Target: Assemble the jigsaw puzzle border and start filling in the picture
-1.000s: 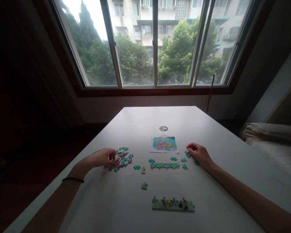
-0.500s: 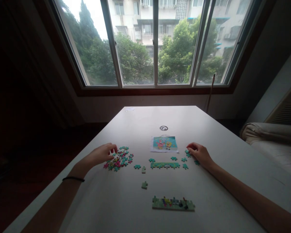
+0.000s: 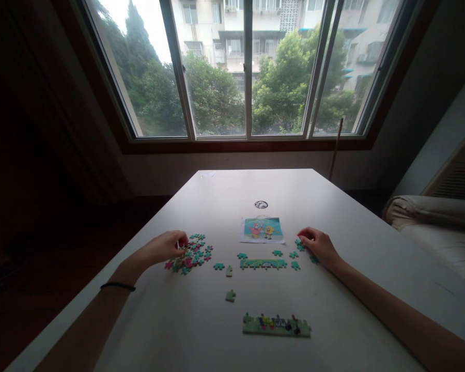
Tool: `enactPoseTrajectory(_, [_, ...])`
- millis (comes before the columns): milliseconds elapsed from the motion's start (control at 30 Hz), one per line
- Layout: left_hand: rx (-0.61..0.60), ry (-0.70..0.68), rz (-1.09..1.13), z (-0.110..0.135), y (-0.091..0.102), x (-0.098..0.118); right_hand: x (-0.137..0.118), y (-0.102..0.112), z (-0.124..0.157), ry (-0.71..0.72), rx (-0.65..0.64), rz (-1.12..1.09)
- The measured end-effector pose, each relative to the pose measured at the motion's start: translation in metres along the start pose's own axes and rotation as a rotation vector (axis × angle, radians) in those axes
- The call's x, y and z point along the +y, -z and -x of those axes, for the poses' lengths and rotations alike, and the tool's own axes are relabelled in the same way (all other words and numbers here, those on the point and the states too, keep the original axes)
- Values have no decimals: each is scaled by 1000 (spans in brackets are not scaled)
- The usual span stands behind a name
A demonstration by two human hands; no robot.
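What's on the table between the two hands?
In the head view, between the left hand and right hand lie a pile of pieces, some loose teal pieces and a joined strip.

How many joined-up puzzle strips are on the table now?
2: far strip just below the reference picture, near strip closest to the camera. The loose pile may hide more.

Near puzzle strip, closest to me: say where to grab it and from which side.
Take the near puzzle strip by the middle of its long near edge, coming from your side, fingers under and thumb on top. It lies flat on the table, long axis left to right; a strip of joined pieces, it would likely buckle if lifted by one end.
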State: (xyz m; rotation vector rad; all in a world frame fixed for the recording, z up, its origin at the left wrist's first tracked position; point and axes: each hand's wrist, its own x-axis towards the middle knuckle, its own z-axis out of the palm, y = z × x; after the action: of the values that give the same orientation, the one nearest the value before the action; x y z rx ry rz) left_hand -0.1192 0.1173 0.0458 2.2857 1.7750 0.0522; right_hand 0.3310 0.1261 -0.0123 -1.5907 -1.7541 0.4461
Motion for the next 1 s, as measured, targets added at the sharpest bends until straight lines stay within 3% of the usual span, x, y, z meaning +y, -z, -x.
enactPoseTrajectory(233, [63,68,-39,-1,0,-5,0,1,1,-1,-2,-10])
enactPoseTrajectory(400, [-94,-29,45,3,1,9,-3,1,0,5,-2,-2])
enactPoseTrajectory(600, [-212,-11,128,3,-5,14,0,0,-1,21,7,10])
enactPoseTrajectory(867, [-219,-20,169,1,-9,4,4,-1,-2,17,7,13])
enactPoseTrajectory(1000, [-151,-43,149,3,-3,3,2,-1,-1,16,2,7])
